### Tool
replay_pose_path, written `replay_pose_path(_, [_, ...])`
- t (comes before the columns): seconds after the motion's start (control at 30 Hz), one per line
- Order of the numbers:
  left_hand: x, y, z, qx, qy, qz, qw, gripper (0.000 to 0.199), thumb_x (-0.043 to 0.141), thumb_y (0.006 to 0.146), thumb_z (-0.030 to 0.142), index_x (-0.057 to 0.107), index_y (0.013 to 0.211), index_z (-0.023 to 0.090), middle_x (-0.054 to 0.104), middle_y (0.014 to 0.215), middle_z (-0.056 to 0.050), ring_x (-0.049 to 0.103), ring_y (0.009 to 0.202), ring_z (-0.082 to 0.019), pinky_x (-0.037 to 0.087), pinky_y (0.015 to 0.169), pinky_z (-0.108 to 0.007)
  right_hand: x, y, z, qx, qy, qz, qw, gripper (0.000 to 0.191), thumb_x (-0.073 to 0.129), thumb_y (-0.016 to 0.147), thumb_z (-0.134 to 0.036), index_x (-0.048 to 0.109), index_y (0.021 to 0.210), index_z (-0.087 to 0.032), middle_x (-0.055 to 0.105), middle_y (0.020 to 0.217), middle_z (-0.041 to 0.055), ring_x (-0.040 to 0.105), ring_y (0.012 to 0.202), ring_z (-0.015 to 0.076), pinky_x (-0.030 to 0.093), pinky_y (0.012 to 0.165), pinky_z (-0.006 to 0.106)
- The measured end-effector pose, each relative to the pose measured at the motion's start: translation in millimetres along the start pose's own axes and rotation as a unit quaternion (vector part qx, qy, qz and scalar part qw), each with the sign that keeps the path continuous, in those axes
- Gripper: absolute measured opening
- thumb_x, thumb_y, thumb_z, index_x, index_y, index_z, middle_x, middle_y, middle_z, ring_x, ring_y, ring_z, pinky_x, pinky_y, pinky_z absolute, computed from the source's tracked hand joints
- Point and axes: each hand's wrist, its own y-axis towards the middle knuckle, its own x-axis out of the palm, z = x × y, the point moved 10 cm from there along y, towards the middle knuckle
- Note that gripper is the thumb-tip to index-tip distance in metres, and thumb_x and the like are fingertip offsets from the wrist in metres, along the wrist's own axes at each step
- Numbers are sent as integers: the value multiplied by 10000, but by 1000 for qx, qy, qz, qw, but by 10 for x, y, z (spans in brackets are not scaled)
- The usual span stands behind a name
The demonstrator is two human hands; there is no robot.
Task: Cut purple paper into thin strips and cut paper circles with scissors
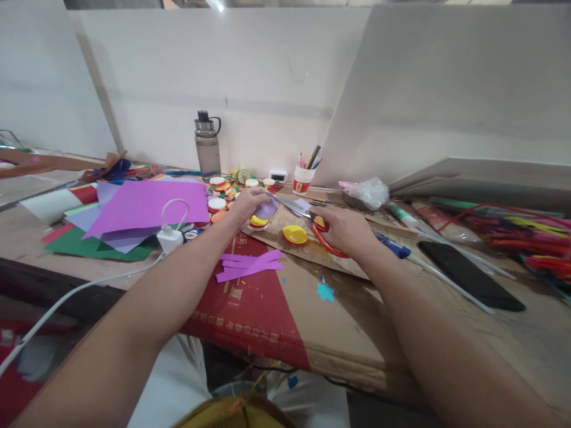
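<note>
Between its fingers my left hand (250, 205) pinches a small piece of light purple paper (267, 208). My right hand (345, 229) grips scissors (328, 242) with red-orange handles, and their blades point left toward the paper. Whether the blades touch it I cannot tell. A light purple scrap (303, 204) lies just beyond the blades. Below my hands are a yellow round piece (295, 234) and several purple paper strips (250, 266). A blue flower-shaped cutout (325, 291) rests on the cardboard (343, 333) nearer to me.
Purple and green paper sheets (147, 205) are stacked at left beside a white charger (169, 239) with its cable. A water bottle (208, 148) and a paper cup of pens (303, 178) stand along the wall. At right lie a black phone (470, 275) and colourful bundled strips (535, 238).
</note>
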Motion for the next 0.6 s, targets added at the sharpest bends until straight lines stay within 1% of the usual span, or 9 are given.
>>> replay_pose_path(0.13, [16,-10,-6,-4,7,-5,1000,171,675,513,229,593,645,157,598,591,20,515,535,-101,380,531,-220,15,11,-7,-3,-3,-3,1000,448,525,900,-343,627,1330,-268,738,1160,98,697,997,283,504,755,343])
replay_pose_path(0.27, [19,-10,2,-4,4,-8,1000,180,666,505,234,598,649,152,611,607,19,525,551,-102,385,535,-217,26,12,6,-6,2,-2,1000,451,535,885,-314,634,1322,-266,734,1184,97,700,1009,294,512,766,353])
replay_pose_path(0.43, [-7,-8,34,10,12,7,1000,142,652,508,212,586,618,153,570,560,35,477,507,-83,340,497,-207,34,13,21,-10,-4,-4,1000,457,539,876,-300,640,1321,-270,726,1210,96,700,1021,310,521,766,373])
replay_pose_path(0.6, [-3,-3,17,1,25,5,1000,112,628,522,193,586,617,153,563,552,31,476,502,-87,341,500,-213,30,12,12,-15,-9,-18,1000,498,554,842,-249,637,1333,-252,731,1194,109,697,1041,310,519,776,365])
